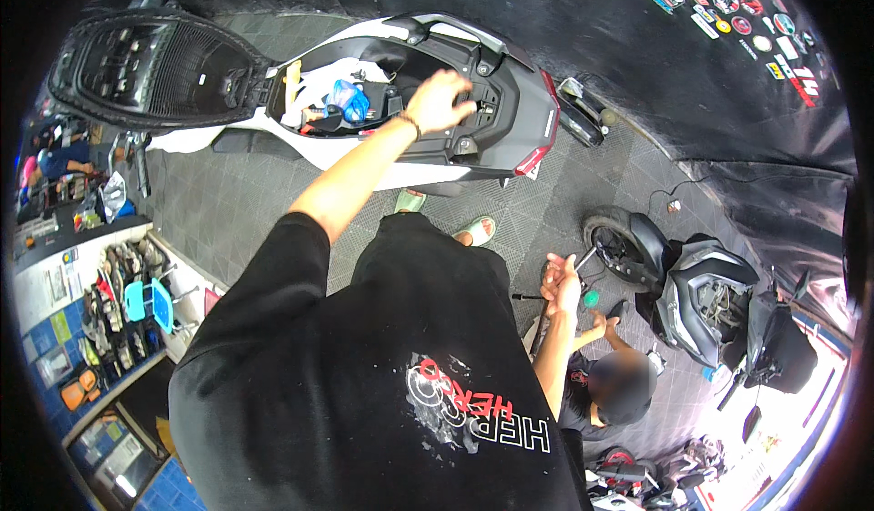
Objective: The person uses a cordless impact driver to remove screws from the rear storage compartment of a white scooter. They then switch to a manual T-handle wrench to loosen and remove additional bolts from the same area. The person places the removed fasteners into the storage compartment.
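A white and grey scooter [319,153] stands before me with its seat [155,69] tipped up and the storage space showing. My left hand [442,101], fingers spread and holding nothing, is over the grey rear tail cover [514,115]. Whether it touches the cover I cannot tell. A blue plastic bag [348,101] and white cloth-like material [319,81] lie in the storage space. Low at my right side, my right hand [559,281] has its fingers curled round a tool with a silver rod [587,258]; its exact kind is unclear.
At the lower right a co-worker [601,388] is low to the floor, hands close to my right forearm. Beyond stands a dark scooter [701,297] with its wheel [614,245] toward me. A loose black and silver part [583,115] lies by the tail. Parts-filled shelves [118,301] are at left.
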